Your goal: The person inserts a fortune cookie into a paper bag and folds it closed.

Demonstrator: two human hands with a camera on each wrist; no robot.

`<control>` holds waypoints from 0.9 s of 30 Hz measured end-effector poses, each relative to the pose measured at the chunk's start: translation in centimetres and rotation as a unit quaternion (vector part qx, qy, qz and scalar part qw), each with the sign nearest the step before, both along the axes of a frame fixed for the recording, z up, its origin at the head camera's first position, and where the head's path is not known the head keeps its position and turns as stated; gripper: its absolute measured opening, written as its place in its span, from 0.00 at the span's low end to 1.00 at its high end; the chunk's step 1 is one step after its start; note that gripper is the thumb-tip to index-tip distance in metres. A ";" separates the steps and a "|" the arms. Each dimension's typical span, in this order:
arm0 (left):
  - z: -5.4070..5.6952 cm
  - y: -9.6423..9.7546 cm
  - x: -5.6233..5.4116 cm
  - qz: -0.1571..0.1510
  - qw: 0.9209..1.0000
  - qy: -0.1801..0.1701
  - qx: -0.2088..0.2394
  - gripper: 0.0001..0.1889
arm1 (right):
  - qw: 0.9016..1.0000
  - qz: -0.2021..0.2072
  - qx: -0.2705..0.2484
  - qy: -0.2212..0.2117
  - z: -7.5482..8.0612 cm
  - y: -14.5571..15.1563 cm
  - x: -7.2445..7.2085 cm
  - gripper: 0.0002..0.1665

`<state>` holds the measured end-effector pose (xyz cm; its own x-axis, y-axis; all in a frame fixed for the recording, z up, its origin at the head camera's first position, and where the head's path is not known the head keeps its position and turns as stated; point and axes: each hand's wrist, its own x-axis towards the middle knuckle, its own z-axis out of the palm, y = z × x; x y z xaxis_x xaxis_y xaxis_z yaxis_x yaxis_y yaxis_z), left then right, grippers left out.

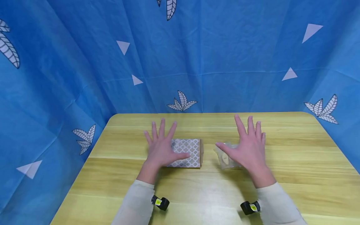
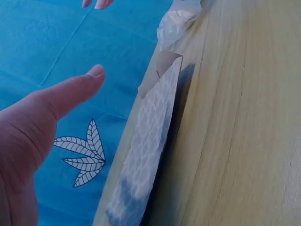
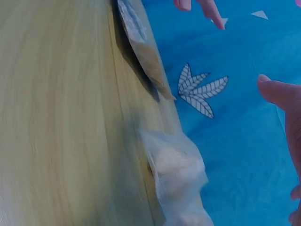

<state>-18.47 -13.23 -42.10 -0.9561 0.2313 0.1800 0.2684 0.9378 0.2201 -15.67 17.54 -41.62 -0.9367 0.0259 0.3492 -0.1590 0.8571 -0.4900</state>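
Note:
A flat paper bag with a grey-and-white lattice print lies on the table, its brown open end facing right. Above its left part my left hand hovers with fingers spread, holding nothing. To the right is a crumpled translucent plastic bag with something pale inside; what that is cannot be made out. Over this bag my right hand is held, fingers spread and thumb pointing left. The left wrist view shows the paper bag below the left thumb. In the right wrist view the plastic bag lies apart from the right thumb.
Both bags lie on a light wood-grain table with rounded far corners. A blue curtain with leaf and triangle prints hangs behind it and along the left. Small black devices sit on both wrists.

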 end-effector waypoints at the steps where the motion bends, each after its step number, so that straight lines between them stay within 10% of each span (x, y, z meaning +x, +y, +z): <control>1: -0.1 0.0 0.0 -0.009 1.000 -0.004 0.009 0.68 | 1.000 0.007 -0.005 0.008 -0.1 -0.3 -0.1 0.67; 27: -3.1 0.4 0.0 -0.104 0.982 -0.088 0.133 0.66 | 0.984 0.111 -0.134 -0.026 -3.3 -8.3 -0.3 0.51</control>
<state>-18.46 -12.80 -45.16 -0.9145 0.3928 0.0970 0.3846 0.7696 0.5098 -15.93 9.26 -44.91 -0.9461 -0.0968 0.3091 -0.2964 0.6435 -0.7057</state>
